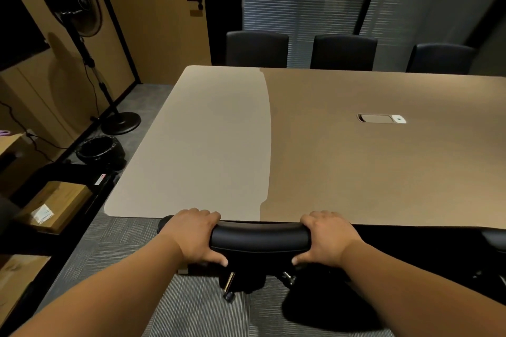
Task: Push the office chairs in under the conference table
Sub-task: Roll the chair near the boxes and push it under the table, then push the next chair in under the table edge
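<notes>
- The office chair [260, 238] sits at 6 o'clock in the head view, its black backrest top touching or just short of the near edge of the conference table [356, 159]; the seat is hidden below, so how far it is tucked under cannot be told.
- The left hand [195, 235] grips the backrest's left end, fingers curled over the top and thumb pressed on the rear face.
- The right hand [327, 238] holds the right end the same way, fingers wrapped over, thumb behind.
- The chair's castor base [232, 284] shows under the backrest, on grey carpet.
- At 3 o'clock, part of another dark chair [492, 241] stands close by along the same edge.
- At 12 o'clock, three chairs [343, 52] are drawn up to the far side.
- At 10 o'clock stand a pedestal fan [74, 0] and a lined bin [97, 148].
- Risks, as judged: uneven pressure could swivel the chair into its neighbour; a hard shove could pinch the fingers between backrest and table edge; a castor may snag on the carpet.
</notes>
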Available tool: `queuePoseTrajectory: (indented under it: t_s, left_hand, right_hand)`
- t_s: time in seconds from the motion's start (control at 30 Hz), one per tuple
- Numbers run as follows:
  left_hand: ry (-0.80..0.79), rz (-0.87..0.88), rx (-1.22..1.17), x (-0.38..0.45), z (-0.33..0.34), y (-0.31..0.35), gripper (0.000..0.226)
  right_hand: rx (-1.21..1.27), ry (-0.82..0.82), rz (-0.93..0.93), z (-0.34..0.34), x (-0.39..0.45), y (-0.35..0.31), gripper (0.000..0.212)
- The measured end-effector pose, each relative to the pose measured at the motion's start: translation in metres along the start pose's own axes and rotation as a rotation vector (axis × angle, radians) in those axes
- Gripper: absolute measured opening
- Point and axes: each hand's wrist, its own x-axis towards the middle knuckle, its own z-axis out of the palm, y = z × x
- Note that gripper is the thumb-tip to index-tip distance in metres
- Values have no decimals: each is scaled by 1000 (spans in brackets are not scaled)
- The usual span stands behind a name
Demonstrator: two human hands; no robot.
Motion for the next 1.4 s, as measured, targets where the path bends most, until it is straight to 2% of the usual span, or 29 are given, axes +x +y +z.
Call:
queuePoseTrajectory:
  t_s: [0.1,0.2,0.4,0.6,0.9,1.03,1.4]
  left_hand:
    - [21,-6,-130,2,-11,8,132]
    - [56,-22,-266,13,-34,26,137]
    - [167,-2,-268,46,-90,73,136]
    - [214,12,-245,88,-136,148,133]
    - [231,4,-213,158,-182,287,122]
    - [222,5,-219,180,-192,332,120]
    - [143,117,-224,239,-188,401,123]
  right_hand:
    - [81,-26,-12,-5,-4,3,120]
    - [177,42,25,-16,-10,12,132]
    - [194,182,117,-51,-20,72,132]
    - [208,259,187,-63,-49,167,131]
    - [215,264,214,-61,-97,332,140]
    - [188,253,212,-57,-111,383,134]
    - [166,211,336,-33,-143,457,129]
